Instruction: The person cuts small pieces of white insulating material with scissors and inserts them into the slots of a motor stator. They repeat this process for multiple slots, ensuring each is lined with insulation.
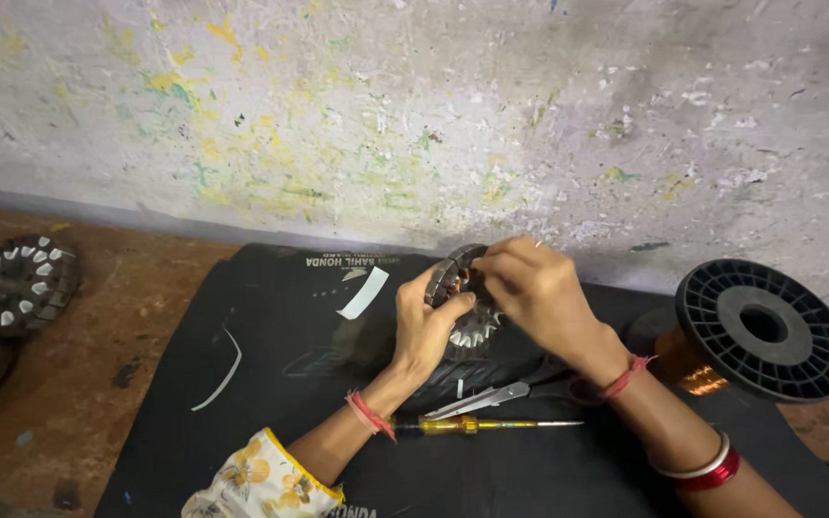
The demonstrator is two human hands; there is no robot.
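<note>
Between the fingertips of the right hand, pinched shut at the top rim of the stator, something too fine to make out was being worked into the slots. The left hand gripped the ring's near edge, thumb pressed on its face, and held it tilted upright over the black mat. Done well, the step would ask the left grip to stay firm so the core could not turn, while the right fingers pulled evenly and seated each pass fully in its slot. Scissors and a yellow-handled screwdriver lay just below the wrists, a copper wire spool to the right, and other wound stators sat well apart on the left
</note>
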